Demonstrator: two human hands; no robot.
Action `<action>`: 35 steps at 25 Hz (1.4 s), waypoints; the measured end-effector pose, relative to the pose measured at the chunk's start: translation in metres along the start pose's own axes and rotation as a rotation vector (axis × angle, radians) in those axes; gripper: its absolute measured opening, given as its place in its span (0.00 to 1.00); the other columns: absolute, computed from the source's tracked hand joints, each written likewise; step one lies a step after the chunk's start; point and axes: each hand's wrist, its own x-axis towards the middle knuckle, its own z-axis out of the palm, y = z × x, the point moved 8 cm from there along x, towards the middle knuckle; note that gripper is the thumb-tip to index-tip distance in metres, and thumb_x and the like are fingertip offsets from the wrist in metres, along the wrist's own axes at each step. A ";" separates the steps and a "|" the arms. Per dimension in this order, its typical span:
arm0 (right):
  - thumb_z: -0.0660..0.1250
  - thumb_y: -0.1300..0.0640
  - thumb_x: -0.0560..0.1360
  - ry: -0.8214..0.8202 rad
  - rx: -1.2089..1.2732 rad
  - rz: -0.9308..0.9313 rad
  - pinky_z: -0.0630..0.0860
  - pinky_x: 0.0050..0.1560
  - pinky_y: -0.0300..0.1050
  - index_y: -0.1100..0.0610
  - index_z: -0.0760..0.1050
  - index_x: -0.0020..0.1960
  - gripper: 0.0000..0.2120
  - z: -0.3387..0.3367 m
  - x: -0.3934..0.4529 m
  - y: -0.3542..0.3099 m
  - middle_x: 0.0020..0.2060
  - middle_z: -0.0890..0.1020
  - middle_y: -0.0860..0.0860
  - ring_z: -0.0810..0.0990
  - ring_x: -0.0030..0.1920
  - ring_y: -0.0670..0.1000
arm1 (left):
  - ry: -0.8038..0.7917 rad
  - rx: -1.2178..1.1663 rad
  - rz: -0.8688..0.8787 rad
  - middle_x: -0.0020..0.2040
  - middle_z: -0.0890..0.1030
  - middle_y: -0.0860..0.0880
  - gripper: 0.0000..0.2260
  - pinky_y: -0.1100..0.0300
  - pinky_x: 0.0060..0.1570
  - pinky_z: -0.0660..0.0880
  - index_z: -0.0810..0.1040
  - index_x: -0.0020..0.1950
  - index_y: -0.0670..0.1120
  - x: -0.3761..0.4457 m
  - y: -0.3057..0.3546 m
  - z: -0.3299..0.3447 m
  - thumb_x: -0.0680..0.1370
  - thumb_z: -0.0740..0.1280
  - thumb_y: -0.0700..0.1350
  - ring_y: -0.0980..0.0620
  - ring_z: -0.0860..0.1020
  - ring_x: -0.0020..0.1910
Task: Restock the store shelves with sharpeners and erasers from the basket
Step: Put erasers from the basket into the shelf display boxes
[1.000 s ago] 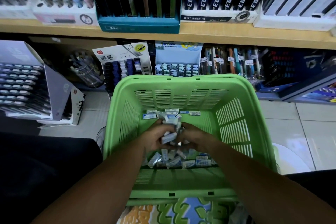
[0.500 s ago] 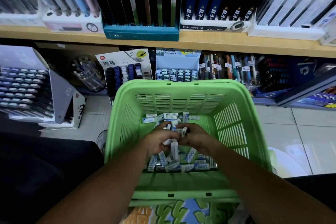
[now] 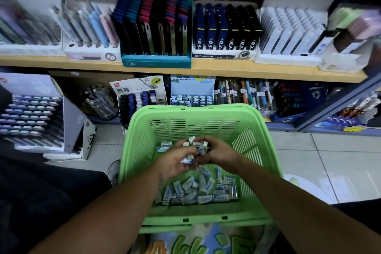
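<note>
- The basket (image 3: 268, 140) was bright green moulded plastic, rectangular with rounded corners and slotted walls, its rim smooth and glossy.
- Along the basket's near wall lay the loose erasers (image 3: 198, 190): small rectangular blocks in white-and-blue paper sleeves, heaped with their long axes pointing every way, some flat, some tipped on edge.
- Above the middle of the basket the left hand (image 3: 175, 161) and right hand (image 3: 218, 154) met, each grip curled round a shared bunch of held erasers (image 3: 199, 145); the blocks stuck out past the fingers towards the far wall, mostly end-on and tilted.
- A few more sleeved blocks lay flat on the basket floor just beyond the hands.
- Past the far rim, on the lower shelf (image 3: 280, 127), stood an open cardboard eraser display box (image 3: 191, 100) with rows of small blocks, beside a clear round jar (image 3: 101, 102).
- The upper shelf (image 3: 226, 70) was pale wood, carrying upright slim packs in card trays.
</note>
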 end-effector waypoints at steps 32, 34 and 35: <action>0.73 0.59 0.72 0.424 -0.383 -1.015 0.82 0.33 0.52 0.53 0.78 0.47 0.05 0.083 -0.207 -0.476 0.33 0.84 0.55 0.84 0.33 0.58 | -0.082 0.073 1.066 0.49 0.85 0.45 0.12 0.48 0.44 0.81 0.79 0.58 0.46 -0.378 0.377 0.026 0.75 0.73 0.41 0.46 0.85 0.45; 0.75 0.59 0.72 0.436 -0.353 -1.045 0.81 0.30 0.50 0.56 0.80 0.48 0.07 0.096 -0.207 -0.499 0.36 0.84 0.58 0.84 0.34 0.56 | -0.087 0.033 1.103 0.52 0.85 0.42 0.13 0.43 0.50 0.79 0.79 0.58 0.45 -0.387 0.398 0.012 0.74 0.74 0.41 0.43 0.84 0.47; 0.75 0.61 0.72 0.417 -0.309 -1.039 0.79 0.27 0.47 0.59 0.79 0.49 0.08 0.103 -0.203 -0.509 0.36 0.84 0.60 0.83 0.32 0.55 | -0.082 0.017 1.119 0.51 0.85 0.42 0.12 0.45 0.48 0.80 0.79 0.56 0.45 -0.390 0.407 0.003 0.74 0.74 0.41 0.44 0.84 0.46</action>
